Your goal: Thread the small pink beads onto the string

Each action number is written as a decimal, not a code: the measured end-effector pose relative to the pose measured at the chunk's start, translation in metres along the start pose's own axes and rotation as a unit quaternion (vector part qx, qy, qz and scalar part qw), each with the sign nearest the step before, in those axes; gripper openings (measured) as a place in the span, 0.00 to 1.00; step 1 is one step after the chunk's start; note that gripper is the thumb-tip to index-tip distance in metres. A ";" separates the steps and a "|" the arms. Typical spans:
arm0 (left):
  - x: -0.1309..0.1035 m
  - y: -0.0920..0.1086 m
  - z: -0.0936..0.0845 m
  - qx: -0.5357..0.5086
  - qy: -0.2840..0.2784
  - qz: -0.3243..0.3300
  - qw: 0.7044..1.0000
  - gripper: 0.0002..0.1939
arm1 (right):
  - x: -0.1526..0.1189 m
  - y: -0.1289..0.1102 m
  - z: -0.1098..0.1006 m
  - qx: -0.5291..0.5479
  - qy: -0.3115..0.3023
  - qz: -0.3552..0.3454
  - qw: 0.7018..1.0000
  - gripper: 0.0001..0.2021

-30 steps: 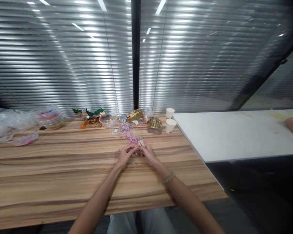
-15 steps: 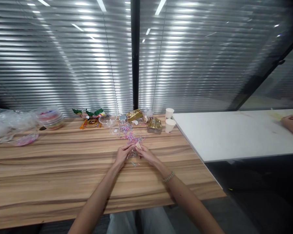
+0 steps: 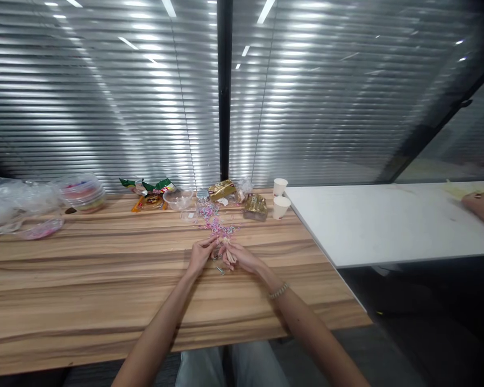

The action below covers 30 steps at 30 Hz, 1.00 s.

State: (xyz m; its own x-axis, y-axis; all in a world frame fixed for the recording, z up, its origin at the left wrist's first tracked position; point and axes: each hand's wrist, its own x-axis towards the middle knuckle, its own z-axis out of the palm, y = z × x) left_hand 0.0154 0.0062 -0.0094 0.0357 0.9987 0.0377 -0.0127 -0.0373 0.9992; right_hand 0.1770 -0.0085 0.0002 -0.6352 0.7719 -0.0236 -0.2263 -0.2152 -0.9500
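Hands point(image 3: 200, 255) point(image 3: 245, 258) nearly closed, hold unclear, pinkish bits point(image 3: 221, 230) just beyond, clear tub point(image 3: 87, 205), colourful contents point(image 3: 79, 189)

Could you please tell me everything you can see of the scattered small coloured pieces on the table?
The small coloured pieces look mostly pink, with some paler or bluish ones among them. They lie loose in an uneven band on the wood-patterned table, running from near a silvery item toward the left hand and right hand. Their exact shape and material are too small to tell, as is whether the fingers touch them.
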 end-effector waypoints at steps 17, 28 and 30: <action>-0.005 0.004 0.009 -0.098 -0.037 -0.032 0.994 0.27 | -0.006 -0.009 0.007 -0.004 -0.007 0.061 0.998 0.20; -0.003 0.007 0.004 -0.023 0.010 -0.022 0.999 0.24 | -0.004 -0.009 0.004 -0.139 0.087 -0.008 0.987 0.21; -0.003 0.008 0.002 -0.001 -0.009 -0.018 1.000 0.23 | -0.003 -0.008 0.002 -0.197 0.104 -0.030 0.974 0.21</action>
State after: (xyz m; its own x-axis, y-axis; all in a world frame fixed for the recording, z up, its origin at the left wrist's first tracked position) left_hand 0.0171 0.0026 -0.0011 0.0538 0.9986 0.0018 -0.0125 -0.0011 0.9999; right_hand 0.1798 -0.0102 0.0085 -0.4569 0.8894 0.0128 0.0678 0.0492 -0.9965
